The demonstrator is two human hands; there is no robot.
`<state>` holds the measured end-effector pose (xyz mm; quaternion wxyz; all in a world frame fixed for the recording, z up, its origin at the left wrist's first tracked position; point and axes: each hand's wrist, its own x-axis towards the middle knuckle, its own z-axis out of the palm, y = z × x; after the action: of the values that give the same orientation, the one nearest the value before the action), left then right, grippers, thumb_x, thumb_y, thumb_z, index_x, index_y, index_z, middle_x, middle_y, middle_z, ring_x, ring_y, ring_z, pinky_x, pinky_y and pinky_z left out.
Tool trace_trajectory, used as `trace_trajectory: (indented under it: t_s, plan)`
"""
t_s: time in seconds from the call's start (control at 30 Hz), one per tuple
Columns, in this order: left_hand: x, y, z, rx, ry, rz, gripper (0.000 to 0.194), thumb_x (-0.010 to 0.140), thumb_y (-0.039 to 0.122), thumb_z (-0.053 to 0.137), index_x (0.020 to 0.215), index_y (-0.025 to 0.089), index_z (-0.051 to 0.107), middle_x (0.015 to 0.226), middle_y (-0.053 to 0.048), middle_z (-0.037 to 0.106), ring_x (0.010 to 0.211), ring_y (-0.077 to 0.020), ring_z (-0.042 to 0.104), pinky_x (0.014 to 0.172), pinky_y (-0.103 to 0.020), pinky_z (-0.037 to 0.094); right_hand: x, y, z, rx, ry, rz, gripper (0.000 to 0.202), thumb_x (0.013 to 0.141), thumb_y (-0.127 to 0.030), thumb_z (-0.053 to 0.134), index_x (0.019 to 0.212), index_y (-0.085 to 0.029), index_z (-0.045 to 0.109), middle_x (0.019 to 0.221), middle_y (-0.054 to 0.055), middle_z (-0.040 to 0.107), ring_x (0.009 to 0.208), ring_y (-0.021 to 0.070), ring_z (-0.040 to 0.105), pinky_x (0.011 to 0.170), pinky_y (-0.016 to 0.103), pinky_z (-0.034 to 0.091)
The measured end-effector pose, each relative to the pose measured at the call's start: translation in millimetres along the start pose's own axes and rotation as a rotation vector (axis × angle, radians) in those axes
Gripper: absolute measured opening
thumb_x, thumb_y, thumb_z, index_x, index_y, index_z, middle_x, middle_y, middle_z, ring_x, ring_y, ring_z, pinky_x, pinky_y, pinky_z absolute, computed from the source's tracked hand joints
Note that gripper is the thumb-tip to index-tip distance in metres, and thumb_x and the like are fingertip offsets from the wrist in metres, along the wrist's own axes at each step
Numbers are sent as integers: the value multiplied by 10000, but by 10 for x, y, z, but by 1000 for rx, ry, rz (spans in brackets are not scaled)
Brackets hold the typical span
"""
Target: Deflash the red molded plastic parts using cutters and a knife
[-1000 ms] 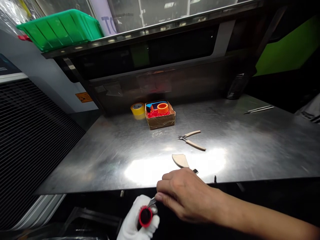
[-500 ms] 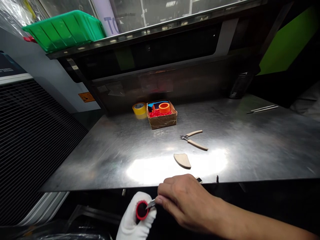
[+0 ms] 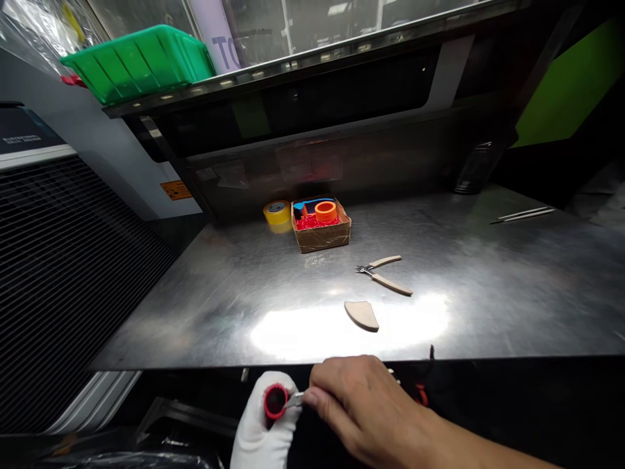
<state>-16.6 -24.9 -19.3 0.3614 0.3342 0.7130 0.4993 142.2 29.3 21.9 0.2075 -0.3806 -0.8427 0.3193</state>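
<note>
Clamped red hollow plastic-looking cylinder (image 3: 276, 415) in white-gloved left hand (image 3: 262, 431), near centre, mouth up, likely for access; pinched thin silver metal blade (image 3: 293, 399) in bare right hand (image 3: 360, 405), at cylinder's right edge.

At the top, left of centre, a pale purple strip (image 3: 215, 29) bears large purple letters — apparently "TO". The orange label (image 3: 176, 190) at left, the dark panel (image 3: 29, 127) at the left edge and the yellow tape roll (image 3: 278, 217) near centre carry print — too small or blurred to read.
</note>
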Motion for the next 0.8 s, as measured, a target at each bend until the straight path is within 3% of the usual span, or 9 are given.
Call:
trace_trajectory:
  t_s: [0.07, 0.13, 0.23, 0.3, 0.37, 0.43, 0.53, 0.67, 0.8]
  plan:
    - [-19, 0, 6, 14, 38, -16, 388, 577, 487, 770, 850, 226, 680, 857, -19, 704, 859, -252, 626, 783, -322, 448, 8, 8, 17, -20, 35, 16, 238, 936, -317, 420, 738, -199, 479, 723, -27, 578, 611, 100, 443, 571, 235, 268]
    - [-29, -16, 11, -58, 41, -35, 407, 568, 474, 786, 875, 226, 688, 865, -23, 707, 864, -258, 626, 790, -336, 465, 8, -2, 27, 18, -33, -7, 220, 918, -305, 456, 730, -196, 491, 715, -29, 585, 597, 95, 453, 560, 228, 272]
    - [-1, -70, 18, -198, -79, -54, 341, 626, 488, 759, 805, 213, 670, 720, -21, 672, 739, -240, 629, 703, -350, 513, 14, -41, 46, 164, -121, -27, 219, 849, -402, 599, 763, -211, 536, 720, -50, 603, 597, 87, 493, 542, 203, 289]
    - [50, -113, 20, -216, -146, -43, 330, 702, 507, 698, 792, 192, 650, 715, -24, 654, 713, -222, 627, 676, -356, 528, 35, -63, 79, 222, -35, 28, 321, 744, -490, 706, 848, -221, 566, 760, -45, 623, 628, 103, 524, 546, 201, 313]
    - [111, -148, 14, -199, -186, -40, 310, 804, 472, 613, 870, 170, 636, 814, -34, 657, 735, -188, 624, 676, -349, 535, 67, -68, 111, 242, 47, 53, 379, 700, -464, 753, 921, -210, 578, 819, -23, 642, 674, 123, 552, 578, 205, 352]
    - [158, -168, -9, -162, -236, -42, 269, 873, 404, 550, 943, 154, 622, 898, -41, 649, 750, -162, 618, 674, -337, 535, 101, -58, 106, 256, 30, 6, 281, 744, -340, 730, 947, -198, 598, 869, -6, 657, 726, 130, 579, 634, 203, 388]
    - [176, -177, -64, -104, -310, -33, 236, 880, 354, 556, 1004, 161, 612, 977, -50, 638, 791, -165, 618, 690, -337, 536, 130, -36, -11, 309, -106, -154, 170, 818, -204, 639, 987, -202, 642, 928, -3, 670, 818, 124, 604, 722, 185, 408]
    - [130, -152, -113, -48, -388, -6, 219, 832, 382, 613, 884, 171, 635, 871, -35, 646, 743, -163, 605, 677, -334, 525, 121, -21, -237, 379, -298, -273, 291, 842, -251, 638, 1133, -247, 629, 1045, -10, 667, 927, 130, 606, 764, 178, 407]
    - [51, -39, -145, 11, -455, 27, 255, 645, 415, 763, 674, 201, 626, 721, -11, 600, 718, -183, 565, 710, -310, 479, 82, 12, -300, 164, -157, -122, 217, 897, -366, 555, 1043, -227, 636, 931, -2, 661, 802, 134, 582, 688, 217, 384]
